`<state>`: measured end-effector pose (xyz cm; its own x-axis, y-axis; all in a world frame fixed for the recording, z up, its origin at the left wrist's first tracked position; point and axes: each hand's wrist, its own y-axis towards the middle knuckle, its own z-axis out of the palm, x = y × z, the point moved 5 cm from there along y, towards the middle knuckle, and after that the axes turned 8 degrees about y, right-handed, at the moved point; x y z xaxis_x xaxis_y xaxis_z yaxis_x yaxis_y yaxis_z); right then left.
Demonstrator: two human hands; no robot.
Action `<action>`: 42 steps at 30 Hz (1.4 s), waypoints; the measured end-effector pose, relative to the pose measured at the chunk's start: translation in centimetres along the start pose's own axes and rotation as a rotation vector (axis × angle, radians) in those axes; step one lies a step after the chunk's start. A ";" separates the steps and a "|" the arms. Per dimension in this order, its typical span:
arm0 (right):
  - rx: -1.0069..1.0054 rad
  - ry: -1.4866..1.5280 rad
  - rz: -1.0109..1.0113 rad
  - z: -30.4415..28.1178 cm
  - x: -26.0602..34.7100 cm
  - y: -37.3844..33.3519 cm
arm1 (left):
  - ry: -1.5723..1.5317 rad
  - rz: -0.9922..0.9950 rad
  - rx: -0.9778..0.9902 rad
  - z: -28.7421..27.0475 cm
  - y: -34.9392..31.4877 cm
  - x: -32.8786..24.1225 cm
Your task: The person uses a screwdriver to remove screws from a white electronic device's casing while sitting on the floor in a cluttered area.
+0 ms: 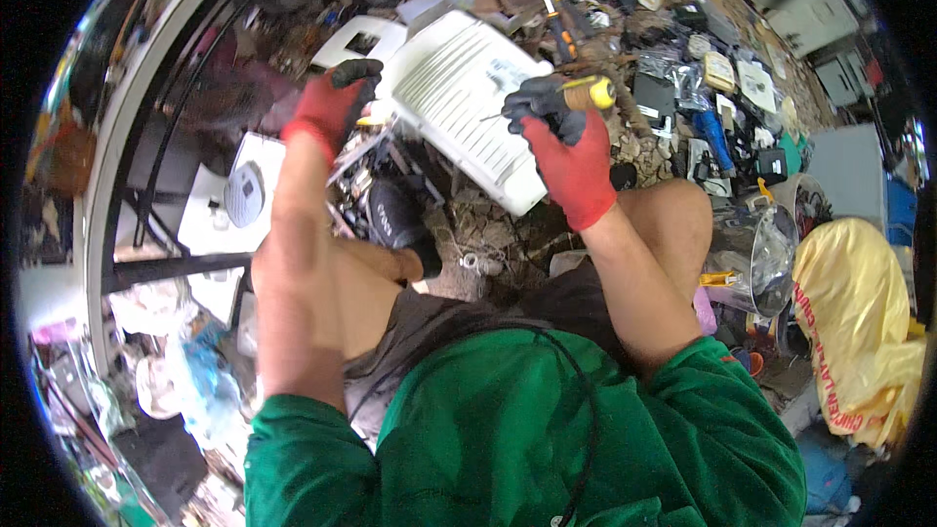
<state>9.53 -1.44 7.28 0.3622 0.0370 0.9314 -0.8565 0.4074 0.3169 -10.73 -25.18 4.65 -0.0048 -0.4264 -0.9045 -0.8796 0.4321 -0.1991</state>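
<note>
My right hand, in a red glove with black fingers, grips a screwdriver with a yellow handle. The thin shaft points left over a white slatted plastic casing, which lies tilted on the ground in front of me. At the casing's left edge is my left hand, gloved the same way. Its fingers are curled and slightly blurred; whatever they may hold is hidden. Behind the left hand lies a white panel with a dark square opening.
Another screwdriver, orange and black, lies beyond the casing. Scattered electronic parts and a blue tool-like piece cover the ground at right. A yellow sack stands near a clear plastic container. A metal frame runs along the left.
</note>
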 end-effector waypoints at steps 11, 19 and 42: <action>0.226 -0.437 0.029 6.9 -5.7 2.2 | -0.589 -0.061 -0.414 14.2 -5.3 9.9; 0.265 -0.475 0.165 7.4 -9.6 3.5 | -0.677 -0.079 -0.484 13.6 -5.9 9.0; 0.394 -0.578 0.278 10.2 -8.2 5.0 | -0.062 0.044 -0.742 11.9 -5.4 8.6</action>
<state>-1.49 -8.96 3.06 -0.0441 -0.4387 0.8976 -0.9957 0.0921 -0.0040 -0.36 -21.71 -6.55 -0.0400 -0.3661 -0.9297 -0.9693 -0.2118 0.1251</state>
